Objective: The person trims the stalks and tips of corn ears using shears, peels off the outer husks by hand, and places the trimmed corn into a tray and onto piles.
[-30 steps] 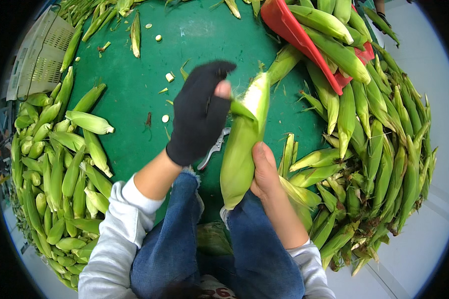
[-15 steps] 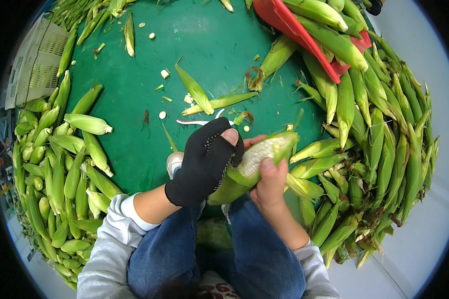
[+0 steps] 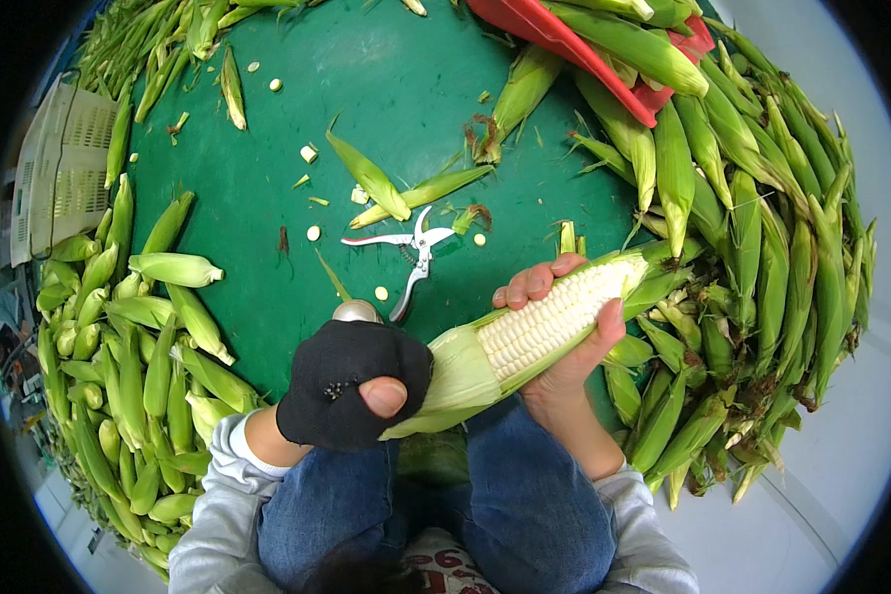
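An ear of corn (image 3: 547, 322) with pale kernels lies slanted above my lap, its husk opened on the upper side. My right hand (image 3: 569, 368), bare, cradles the ear from beneath, fingers on the far side and thumb on the near side. My left hand (image 3: 351, 384), in a black glove that leaves the thumb tip bare, is closed around the husk at the lower left end. Pulled-down green husk still wraps that end. Beyond the hands, a pair of pruning shears (image 3: 418, 246) with red and white handles rests on the green surface, touched by neither hand.
Unhusked corn is heaped at left (image 3: 134, 396) and at right (image 3: 762, 267). A red scoop-like container (image 3: 574, 49) holds more ears at the far right. A pale slatted crate (image 3: 64, 168) stands far left. Husk leaves (image 3: 366, 173) and cut stubs (image 3: 314, 234) litter the green surface (image 3: 267, 158).
My left hand has moved left and down, drawing husk toward the lower left end and baring more kernels. The shears, partly covered before, now show fully. The whole view has shifted slightly.
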`<act>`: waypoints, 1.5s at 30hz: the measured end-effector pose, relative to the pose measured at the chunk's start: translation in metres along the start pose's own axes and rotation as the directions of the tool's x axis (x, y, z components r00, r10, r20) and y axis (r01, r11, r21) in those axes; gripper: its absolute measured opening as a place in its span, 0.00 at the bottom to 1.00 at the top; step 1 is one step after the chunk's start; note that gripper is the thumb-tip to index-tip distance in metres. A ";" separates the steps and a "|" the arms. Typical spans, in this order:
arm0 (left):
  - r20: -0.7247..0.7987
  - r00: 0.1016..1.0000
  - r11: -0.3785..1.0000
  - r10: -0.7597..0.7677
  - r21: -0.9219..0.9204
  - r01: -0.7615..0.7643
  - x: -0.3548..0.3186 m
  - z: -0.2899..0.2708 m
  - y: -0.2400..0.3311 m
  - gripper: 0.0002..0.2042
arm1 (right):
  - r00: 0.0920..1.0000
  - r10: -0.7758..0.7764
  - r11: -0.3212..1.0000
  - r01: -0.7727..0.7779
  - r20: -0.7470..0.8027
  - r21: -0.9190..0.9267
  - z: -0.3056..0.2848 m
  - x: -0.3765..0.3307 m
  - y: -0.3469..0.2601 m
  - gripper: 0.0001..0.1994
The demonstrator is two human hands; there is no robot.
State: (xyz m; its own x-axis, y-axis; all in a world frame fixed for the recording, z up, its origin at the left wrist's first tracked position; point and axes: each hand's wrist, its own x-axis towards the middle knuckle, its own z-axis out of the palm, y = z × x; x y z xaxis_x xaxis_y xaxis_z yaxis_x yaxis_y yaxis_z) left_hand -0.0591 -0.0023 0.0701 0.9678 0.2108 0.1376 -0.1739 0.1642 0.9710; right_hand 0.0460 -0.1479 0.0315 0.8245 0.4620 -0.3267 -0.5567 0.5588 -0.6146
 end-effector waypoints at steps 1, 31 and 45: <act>0.009 1.000 0.999 -0.018 -0.035 0.019 -0.002 0.000 0.000 0.16 | 1.000 -0.003 1.000 0.003 -0.003 0.001 -0.001 0.000 0.000 0.28; 0.059 0.973 0.958 -0.223 0.197 0.208 0.012 0.009 -0.103 0.43 | 0.983 0.185 0.943 -0.179 -0.006 -0.280 -0.044 0.026 0.054 0.29; -0.196 0.980 0.911 -0.033 0.397 0.110 0.071 -0.014 -0.097 0.13 | 0.922 0.325 0.564 -0.009 0.212 -0.826 -0.022 0.034 0.052 0.23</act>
State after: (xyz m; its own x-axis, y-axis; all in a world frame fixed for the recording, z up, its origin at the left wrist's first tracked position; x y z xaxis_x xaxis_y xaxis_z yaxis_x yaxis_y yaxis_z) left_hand 0.0241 0.0101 -0.0169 0.9186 0.3898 0.0648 0.0200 -0.2096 0.9776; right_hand 0.0467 -0.1183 -0.0275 0.5573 0.7534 -0.3490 -0.2379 -0.2578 -0.9364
